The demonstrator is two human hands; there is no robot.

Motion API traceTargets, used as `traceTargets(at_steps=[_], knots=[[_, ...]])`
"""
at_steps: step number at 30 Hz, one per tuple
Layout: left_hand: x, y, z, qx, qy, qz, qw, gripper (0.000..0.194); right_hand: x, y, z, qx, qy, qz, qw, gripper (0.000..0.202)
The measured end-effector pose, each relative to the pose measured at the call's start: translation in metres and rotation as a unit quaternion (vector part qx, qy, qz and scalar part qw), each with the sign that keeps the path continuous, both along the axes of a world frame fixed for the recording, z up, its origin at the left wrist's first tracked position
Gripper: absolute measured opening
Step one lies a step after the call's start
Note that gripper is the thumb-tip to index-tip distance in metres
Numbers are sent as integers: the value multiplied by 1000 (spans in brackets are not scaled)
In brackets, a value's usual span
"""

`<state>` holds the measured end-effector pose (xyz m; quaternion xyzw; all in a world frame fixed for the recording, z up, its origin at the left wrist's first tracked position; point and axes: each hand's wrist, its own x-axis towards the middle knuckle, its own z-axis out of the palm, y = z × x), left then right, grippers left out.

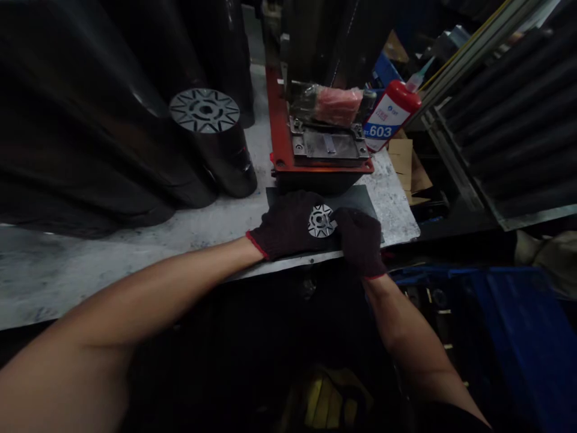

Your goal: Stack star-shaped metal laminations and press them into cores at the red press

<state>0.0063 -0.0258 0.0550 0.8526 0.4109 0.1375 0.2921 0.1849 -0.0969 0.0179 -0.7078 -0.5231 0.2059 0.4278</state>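
Note:
My left hand (291, 225), in a dark glove with a red cuff, is wrapped round a round slotted metal rotor core (320, 221) near the table's front edge. From the right, my right hand (360, 237), gloved alike, has its fingers closed at the core's edge, pinching a small bright piece too small to name. A dark mat (360, 195) lies under both hands. Just behind them stands a red-based metal fixture (331, 147) with a plate on top and a plastic-wrapped pink bundle (338, 105) at its back.
A taller stack of the same slotted discs (206, 111) stands behind left, beside large dark cylinders (90, 108). A red glue bottle (391, 114) leans at the fixture's right. Blue crates (518, 337) sit below the table (216, 234) at right.

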Motion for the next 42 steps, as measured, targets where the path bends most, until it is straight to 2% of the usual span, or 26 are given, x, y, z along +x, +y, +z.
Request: traceTargets(at_steps=[3,6,8,11,13,14,16,18,20,22,24,27,29,31,33,36,37,39,40,42], knots=[[-1,2,-3,-22,-16,1,1000,48,2,-9,9,32,-90,51,994,39],[-5,4,-13,-12,-31,-14,999,49,14,-1,33,135,-221,125,958,31],[-9,4,-18,6,-40,-16,999,64,25,28,54,196,-307,153,919,38],[-13,4,-21,5,-33,-5,999,85,40,90,80,178,-422,253,853,56],[-14,5,-21,-7,-22,2,1000,89,45,119,85,159,-451,294,828,50],[-14,5,-21,-9,-21,1,1000,90,46,124,84,162,-449,297,827,43],[-13,6,-22,-5,-25,-5,1000,90,43,111,76,191,-393,264,860,35],[-11,6,-21,-2,-34,-10,999,86,35,77,61,204,-263,195,923,37],[-9,6,-19,-12,-32,-6,999,76,26,39,43,136,-105,144,975,37],[-7,5,-15,-25,-22,-1,999,67,20,13,26,66,-20,121,990,39],[-6,5,-12,-25,-12,4,1000,62,16,3,11,36,7,108,993,41],[-5,4,-12,-8,-13,3,1000,65,15,6,-2,41,-14,103,994,43],[-5,5,-14,-3,-18,-1,1000,67,17,7,-4,62,-64,117,989,41],[-5,6,-16,1,-31,-6,1000,64,19,3,-3,88,-149,153,973,39],[-5,6,-19,0,-42,-4,999,64,23,-3,3,114,-242,206,941,39],[-7,7,-22,-10,-40,3,999,71,31,5,22,196,-322,247,893,24],[-9,7,-23,-10,-38,3,999,75,35,16,31,237,-345,245,875,19],[-11,8,-26,-6,-40,-10,999,83,42,50,51,294,-404,233,834,32],[-13,9,-28,-4,-39,-16,999,88,46,71,60,292,-432,235,820,42],[-15,10,-32,-6,-32,-23,999,94,51,110,74,237,-461,253,816,51]])
